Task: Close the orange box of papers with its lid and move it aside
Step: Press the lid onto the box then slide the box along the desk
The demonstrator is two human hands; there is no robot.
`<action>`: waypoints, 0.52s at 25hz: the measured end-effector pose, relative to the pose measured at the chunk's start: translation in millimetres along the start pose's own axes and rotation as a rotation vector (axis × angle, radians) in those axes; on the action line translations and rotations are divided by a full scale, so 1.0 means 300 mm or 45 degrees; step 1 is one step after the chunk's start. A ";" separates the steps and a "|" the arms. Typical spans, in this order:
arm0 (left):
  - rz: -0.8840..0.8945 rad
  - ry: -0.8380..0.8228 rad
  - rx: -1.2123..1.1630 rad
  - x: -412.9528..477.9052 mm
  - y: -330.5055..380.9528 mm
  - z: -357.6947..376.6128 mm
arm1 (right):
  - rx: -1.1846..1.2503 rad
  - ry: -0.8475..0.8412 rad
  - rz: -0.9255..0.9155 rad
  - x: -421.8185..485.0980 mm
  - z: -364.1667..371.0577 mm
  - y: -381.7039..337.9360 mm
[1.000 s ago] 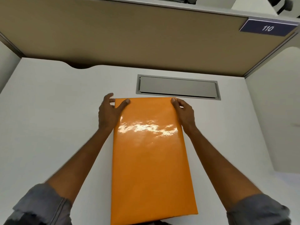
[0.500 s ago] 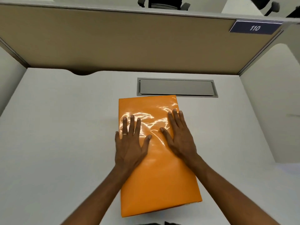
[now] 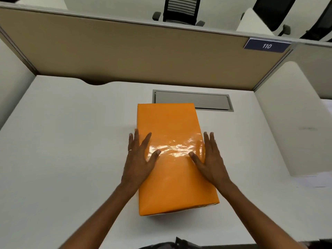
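Observation:
The orange box (image 3: 170, 126) stands in the middle of the white desk (image 3: 71, 150), its glossy orange lid on top and covering it; the papers inside are hidden. My left hand (image 3: 140, 157) lies flat at the lid's left edge, thumb on top, fingers spread along the side. At the right edge my right hand (image 3: 210, 159) does the same, thumb on the lid, fingers by the side. Neither hand is closed around the box.
A grey cable hatch (image 3: 212, 101) is set into the desk just behind the box. A tan partition (image 3: 125, 51) closes the back, white side panels (image 3: 291, 123) stand left and right. Some paper (image 3: 314, 182) lies at the far right. Something dark (image 3: 176, 245) shows at the desk's near edge.
My hands went from the lid's far corners to flat on its top, then slid outward to its left and right edges. The view has pulled back and tilted up.

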State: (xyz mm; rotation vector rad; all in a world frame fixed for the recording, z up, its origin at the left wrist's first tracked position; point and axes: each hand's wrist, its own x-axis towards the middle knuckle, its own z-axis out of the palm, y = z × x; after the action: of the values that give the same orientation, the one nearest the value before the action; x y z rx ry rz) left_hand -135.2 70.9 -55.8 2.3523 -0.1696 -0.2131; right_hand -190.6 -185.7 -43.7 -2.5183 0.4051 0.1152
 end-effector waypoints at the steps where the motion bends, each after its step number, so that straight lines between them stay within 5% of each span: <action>1: -0.054 -0.061 -0.108 -0.076 -0.023 -0.007 | 0.005 -0.081 0.027 -0.079 0.004 0.029; 6: -0.460 -0.278 -0.561 -0.365 -0.107 -0.022 | 0.309 -0.270 0.289 -0.314 0.039 0.063; 13: -0.488 -0.433 -0.613 -0.291 -0.108 -0.078 | 0.805 -0.469 0.529 -0.232 -0.071 0.082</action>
State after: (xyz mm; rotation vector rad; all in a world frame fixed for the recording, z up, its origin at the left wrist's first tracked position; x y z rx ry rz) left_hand -213.9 125.9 -53.2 1.8352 0.1590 -0.7544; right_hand -264.6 -198.7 -27.5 -1.7216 0.6809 0.5165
